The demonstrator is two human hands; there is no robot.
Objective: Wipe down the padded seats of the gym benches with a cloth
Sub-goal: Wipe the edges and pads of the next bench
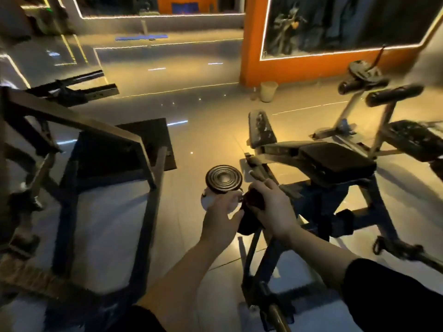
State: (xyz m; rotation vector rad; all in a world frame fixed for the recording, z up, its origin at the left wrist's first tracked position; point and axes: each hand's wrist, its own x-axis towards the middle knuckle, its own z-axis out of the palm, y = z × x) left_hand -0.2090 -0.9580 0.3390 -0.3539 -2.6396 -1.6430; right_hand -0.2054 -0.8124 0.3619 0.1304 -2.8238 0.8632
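Observation:
My right hand holds a bunched dark red cloth at the centre of the view, fingers stretched forward over it. My left hand sits just beside it, fingers curled round a white rounded object that lies under a dark ribbed disc; what that object is I cannot make out. To the right of both hands stands a gym bench with a black padded seat and a worn tilted back pad. Neither hand touches the pads.
A dark metal machine frame fills the left side, with a black floor mat behind it. Roller pads and another seat stand at right. A pale bin sits by the orange wall. The bench's base bars run below my arms.

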